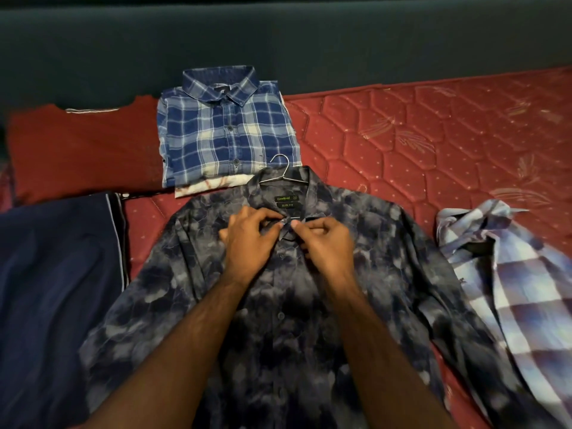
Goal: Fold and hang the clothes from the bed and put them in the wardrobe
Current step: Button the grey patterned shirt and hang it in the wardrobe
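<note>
Forearms: both bare, reaching up from the bottom edge over the lower front of the shirt, converging toward its collar.
Left hand (250, 239): fingers curled, thumb and forefinger pinching the left edge of the placket just below the collar.
Right hand (325, 239): fingers curled likewise, thumb and forefinger pinching the opposite edge; the two thumbs nearly touch at the top button.
Mottled grey-and-navy tie-dye button shirt (309, 320): lies front-up and spread flat on the mattress, sleeves angled outward, a dark neck label with green lettering showing inside the collar.
Thin silver wire hanger (286, 176): inside the shirt's neck, its hook sticking out past the collar and overlapping the bottom edge of the folded plaid shirt.
Folded blue-and-white plaid shirt (226, 131): just beyond the collar, neatly squared, collar facing away, resting on a folded white cloth with reddish marks (213, 185).
Pale blue and purple checked shirt (510, 274): crumpled to the right, just beside the tie-dye shirt's sleeve.
Navy garment with a white side stripe (55, 289): flat at the left.
Red folded garment (80, 150): beyond the navy one, beside the plaid shirt.
Red quilted mattress (433, 134): underlies everything.
Dark teal padded headboard (278, 41): runs along the far side.
</note>
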### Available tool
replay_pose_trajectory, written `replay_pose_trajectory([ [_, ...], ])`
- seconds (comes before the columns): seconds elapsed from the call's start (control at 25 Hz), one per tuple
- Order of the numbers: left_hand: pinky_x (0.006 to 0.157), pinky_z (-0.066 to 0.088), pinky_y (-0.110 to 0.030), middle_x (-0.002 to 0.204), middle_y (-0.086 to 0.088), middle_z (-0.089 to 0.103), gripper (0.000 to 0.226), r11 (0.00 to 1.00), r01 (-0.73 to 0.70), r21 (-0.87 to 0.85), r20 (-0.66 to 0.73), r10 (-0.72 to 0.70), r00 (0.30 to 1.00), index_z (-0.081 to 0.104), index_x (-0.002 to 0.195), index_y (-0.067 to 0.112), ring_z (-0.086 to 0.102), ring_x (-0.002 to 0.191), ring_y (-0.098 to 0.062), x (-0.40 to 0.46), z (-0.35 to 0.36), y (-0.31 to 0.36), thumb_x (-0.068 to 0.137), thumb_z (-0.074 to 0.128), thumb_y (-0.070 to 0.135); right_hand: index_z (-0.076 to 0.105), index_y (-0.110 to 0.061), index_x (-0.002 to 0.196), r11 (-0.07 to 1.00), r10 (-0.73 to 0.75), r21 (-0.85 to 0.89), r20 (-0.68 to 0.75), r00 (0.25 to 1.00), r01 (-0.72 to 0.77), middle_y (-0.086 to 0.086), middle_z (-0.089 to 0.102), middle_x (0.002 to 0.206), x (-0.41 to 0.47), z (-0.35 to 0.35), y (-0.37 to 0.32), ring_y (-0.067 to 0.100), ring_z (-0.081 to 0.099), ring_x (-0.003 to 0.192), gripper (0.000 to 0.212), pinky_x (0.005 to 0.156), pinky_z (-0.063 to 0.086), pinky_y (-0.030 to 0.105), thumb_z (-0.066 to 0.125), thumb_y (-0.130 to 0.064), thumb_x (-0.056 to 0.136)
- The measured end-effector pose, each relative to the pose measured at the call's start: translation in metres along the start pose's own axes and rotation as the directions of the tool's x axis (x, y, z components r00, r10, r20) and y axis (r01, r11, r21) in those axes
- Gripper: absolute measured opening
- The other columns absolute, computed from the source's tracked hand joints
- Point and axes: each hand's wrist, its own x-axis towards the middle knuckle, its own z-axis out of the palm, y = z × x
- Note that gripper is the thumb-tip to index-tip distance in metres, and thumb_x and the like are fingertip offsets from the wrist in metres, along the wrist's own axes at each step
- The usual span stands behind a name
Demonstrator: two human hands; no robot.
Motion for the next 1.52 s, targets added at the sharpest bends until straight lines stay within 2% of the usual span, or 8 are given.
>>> replay_pose_trajectory([
  [0.08,0.09,0.045,-0.048,0.083,0.013,0.055,0.007,0.996,0.082,-0.04,-0.012,-0.083,0.996,0.07,0.081,0.048,0.057,0.095,-0.017,0.005,0.003,0.008,0.079,0.074,0.043,0.066,-0.018,0.072,0.997,0.024,0.068,-0.046,0.999,-0.02,-0.003,0.071,0.062,0.011,0.01,0.003,0.017,0.071,0.064,0.021,0.074,0.062,0.046,0.082,-0.027,0.082],
  [0.32,0.092,0.05,-0.046,0.074,0.014,0.065,0.015,0.985,0.173,0.026,0.068,-0.175,0.982,0.069,0.075,0.032,0.066,0.083,-0.013,0.009,0.003,0.021,0.08,0.083,0.032,0.068,-0.007,0.079,0.932,0.041,0.363,-0.05,0.998,-0.02,-0.001,0.068,0.063,0.008,0.006,0.018,0.006,0.063,0.056,0.016,0.06,0.052,0.023,0.082,-0.011,0.084],
  [0.48,0.096,0.052,-0.045,0.064,0.016,0.071,0.015,0.908,0.395,-0.137,0.166,-0.372,0.913,0.073,0.066,0.031,0.071,0.079,-0.01,0.019,0.001,0.024,0.071,0.086,0.035,0.066,-0.009,0.082,0.951,-0.019,0.308,-0.042,0.999,0.031,0.002,0.068,0.069,0.004,0.007,0.027,0.011,0.062,0.063,0.015,0.068,0.055,0.032,0.078,-0.016,0.089],
  [0.6,0.071,0.054,-0.027,0.068,0.007,0.074,0.011,0.797,0.502,-0.335,0.258,-0.435,0.863,0.077,0.072,0.02,0.069,0.071,-0.011,0.02,-0.01,0.029,0.073,0.088,0.023,0.063,-0.017,0.086,0.987,-0.012,0.157,-0.047,0.999,0.02,0.0,0.071,0.076,0.005,0.011,0.026,0.018,0.068,0.075,0.017,0.081,0.058,0.045,0.071,-0.029,0.095],
  [0.8,0.05,0.046,-0.012,0.062,0.004,0.071,0.013,0.693,0.536,-0.483,0.349,-0.409,0.843,0.074,0.076,0.01,0.062,0.051,0.001,0.021,-0.015,0.034,0.075,0.084,0.002,0.05,-0.017,0.099,0.989,-0.036,-0.146,-0.093,0.995,0.022,0.003,0.064,0.101,-0.007,0.028,0.013,0.028,0.06,0.101,0.028,0.089,0.047,0.043,0.048,-0.044,0.105],
  [0.92,0.06,0.052,-0.014,0.07,0.0,0.074,0.012,0.685,0.525,-0.506,0.385,-0.365,0.848,0.075,0.079,0.009,0.068,0.061,-0.004,0.022,-0.015,0.028,0.077,0.082,-0.002,0.054,-0.012,0.097,0.991,-0.076,-0.12,-0.073,0.994,0.067,0.007,0.067,0.098,-0.006,0.037,0.016,0.029,0.061,0.1,0.032,0.09,0.049,0.043,0.051,-0.043,0.104],
  [1.2,0.072,0.055,-0.019,0.078,-0.001,0.076,0.016,0.712,0.507,-0.487,0.385,-0.346,0.856,0.076,0.08,0.014,0.072,0.073,-0.008,0.021,-0.012,0.022,0.081,0.078,-0.002,0.066,-0.015,0.086,0.997,-0.03,0.072,-0.06,0.998,0.034,-0.003,0.071,0.078,-0.006,0.025,0.016,0.007,0.066,0.069,0.019,0.057,0.047,0.01,0.08,-0.027,0.088],
  [1.52,0.066,0.053,-0.013,0.073,0.002,0.075,0.018,0.703,0.483,-0.523,0.392,-0.304,0.868,0.075,0.08,0.012,0.07,0.066,-0.004,0.019,-0.011,0.02,0.081,0.077,-0.006,0.07,-0.011,0.09,0.997,0.023,0.077,-0.091,0.996,-0.016,0.004,0.074,0.086,0.001,0.032,0.015,0.019,0.07,0.082,0.011,0.079,0.056,0.033,0.071,-0.021,0.095],
])
